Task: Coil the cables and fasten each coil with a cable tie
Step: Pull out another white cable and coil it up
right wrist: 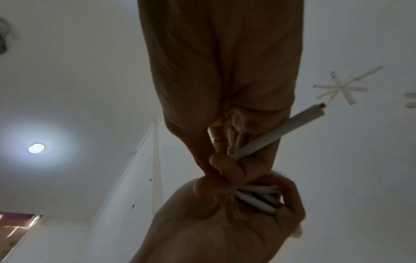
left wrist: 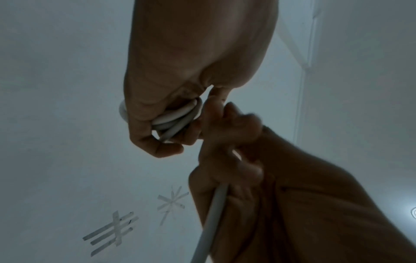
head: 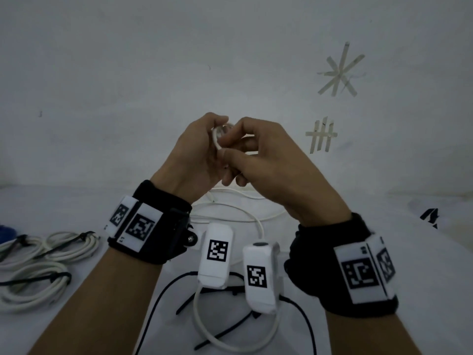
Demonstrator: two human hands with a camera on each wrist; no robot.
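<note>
My left hand (head: 194, 149) grips a small coil of white cable (left wrist: 178, 119) raised above the desk (head: 64, 208); my right hand (head: 258, 155) pinches the loose run beside it. The cable seems light, smooth and springy, so I judge the loops will spring apart unless I clamp them where they cross. The black ties (head: 225, 329) lie on the desk below.

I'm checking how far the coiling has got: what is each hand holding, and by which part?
The left hand grips the wound loops of the white cable. The right hand pinches its loose strand beside the coil.
</note>
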